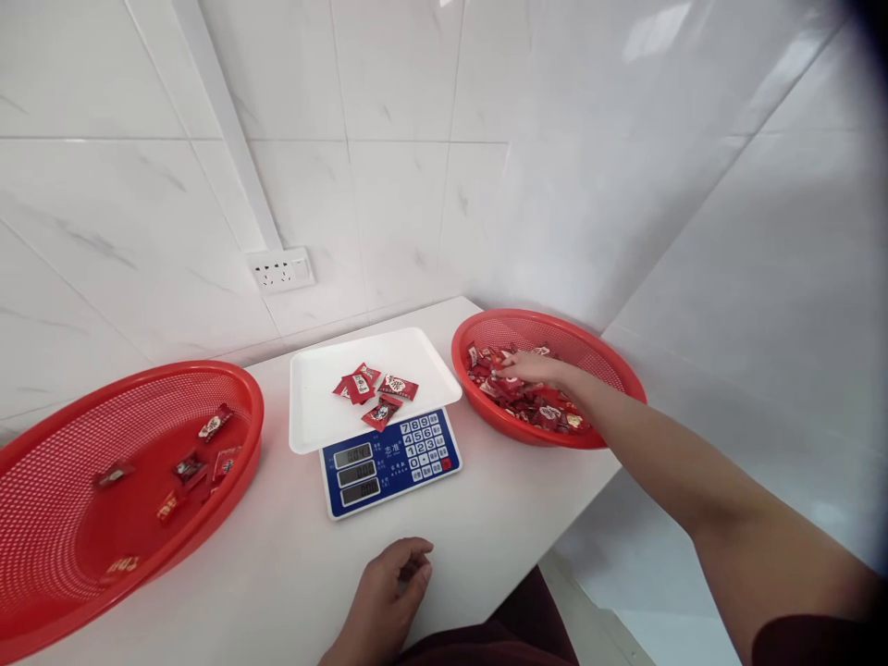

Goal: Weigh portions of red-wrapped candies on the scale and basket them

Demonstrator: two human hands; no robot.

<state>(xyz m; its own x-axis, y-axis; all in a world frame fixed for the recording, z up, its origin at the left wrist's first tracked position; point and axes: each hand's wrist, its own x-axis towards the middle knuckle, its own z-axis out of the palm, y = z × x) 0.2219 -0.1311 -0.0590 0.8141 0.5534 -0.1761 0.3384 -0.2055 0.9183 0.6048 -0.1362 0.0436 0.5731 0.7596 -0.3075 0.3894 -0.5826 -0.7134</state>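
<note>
My right hand [528, 368] reaches into the right red basket [628, 388], fingers stretched out and touching a heap of small red wrapped packets [548, 413]; I see no firm grip on any. My left hand [392, 592] rests near the table's front edge, fingers loosely curled, thumb apart, nothing visible in it. Between the baskets stands a blue and white weighing scale [392, 462] with a keypad and three small displays. On its white tray [315, 388] lie several red packets [397, 387], some overlapping.
At the left, a second red mesh basket [242, 388] has several scattered packets [187, 467] inside. The white table [277, 573] meets a tiled wall [395, 222] with a power socket [281, 270]. A side wall stands right of the right basket.
</note>
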